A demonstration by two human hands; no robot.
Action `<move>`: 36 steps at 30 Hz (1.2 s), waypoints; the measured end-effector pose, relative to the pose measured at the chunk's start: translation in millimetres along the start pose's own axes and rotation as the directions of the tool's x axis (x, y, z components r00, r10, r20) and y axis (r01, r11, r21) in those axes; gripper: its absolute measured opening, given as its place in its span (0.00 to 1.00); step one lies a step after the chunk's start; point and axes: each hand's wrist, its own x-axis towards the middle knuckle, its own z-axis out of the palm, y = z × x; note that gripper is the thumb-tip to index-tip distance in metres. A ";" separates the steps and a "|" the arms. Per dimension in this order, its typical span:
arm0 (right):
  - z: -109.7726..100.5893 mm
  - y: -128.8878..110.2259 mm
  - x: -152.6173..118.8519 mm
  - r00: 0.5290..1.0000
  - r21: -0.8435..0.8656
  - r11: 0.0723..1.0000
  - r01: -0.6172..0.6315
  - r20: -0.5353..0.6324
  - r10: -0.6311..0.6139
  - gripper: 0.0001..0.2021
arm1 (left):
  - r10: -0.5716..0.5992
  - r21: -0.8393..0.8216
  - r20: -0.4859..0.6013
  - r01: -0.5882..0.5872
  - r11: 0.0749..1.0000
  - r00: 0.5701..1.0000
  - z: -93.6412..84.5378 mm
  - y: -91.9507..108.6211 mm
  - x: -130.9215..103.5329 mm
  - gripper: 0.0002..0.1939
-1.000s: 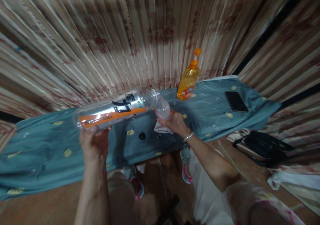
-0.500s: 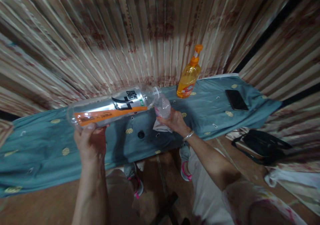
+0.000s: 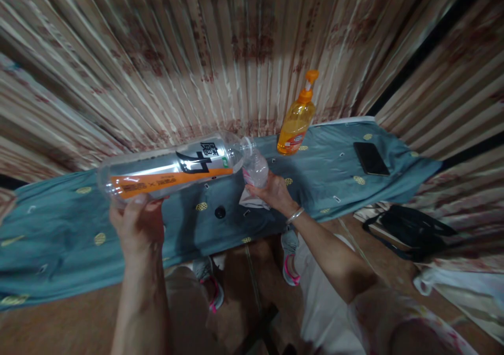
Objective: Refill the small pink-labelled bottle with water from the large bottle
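Note:
My left hand (image 3: 139,216) is wrapped round the base end of a large clear plastic bottle (image 3: 169,168) with a silver and orange label. The bottle lies nearly level above the cloth, its neck pointing right. My right hand (image 3: 273,192) grips a small clear plastic bottle (image 3: 256,167) with a bit of pink on it. The small bottle's top meets the large bottle's mouth; whether one goes inside the other I cannot tell. A pale folded cloth (image 3: 254,200) lies under my right hand. On the table a round black cap (image 3: 220,211) sits between my hands.
A pump bottle of orange liquid (image 3: 293,129) stands at the table's back edge. To its right lies a black phone (image 3: 370,158) on the teal patterned tablecloth (image 3: 331,187). A pleated curtain (image 3: 244,55) hangs behind. A black bag (image 3: 409,229) sits at the right.
The large bottle's base end and my left hand have shifted slightly left and down. My right hand keeps its hold on the small bottle at the large bottle's mouth.

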 end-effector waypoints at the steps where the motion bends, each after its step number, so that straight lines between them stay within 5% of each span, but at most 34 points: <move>1: 0.2 0.3 0.0 1.000 -0.001 1.000 0.001 -0.004 -0.001 0.28 | 0.000 -0.002 0.001 0.000 1.000 1.000 -0.1 -0.1 0.3 0.16; 14: 5.6 4.3 0.0 1.000 0.048 0.999 0.013 -0.029 -0.012 0.27 | 0.059 -0.016 0.035 -0.058 0.998 0.998 0.5 -1.8 6.6 0.14; 24: 4.7 3.4 0.0 0.999 0.026 0.999 0.022 -0.025 -0.021 0.27 | 0.098 -0.017 0.086 -0.097 0.995 0.991 -3.7 -4.8 9.7 0.31; 36: 2.4 1.9 0.0 1.000 0.022 1.000 0.009 -0.006 -0.009 0.26 | 0.094 -0.046 0.083 -0.091 0.995 0.992 -5.7 -4.4 8.1 0.30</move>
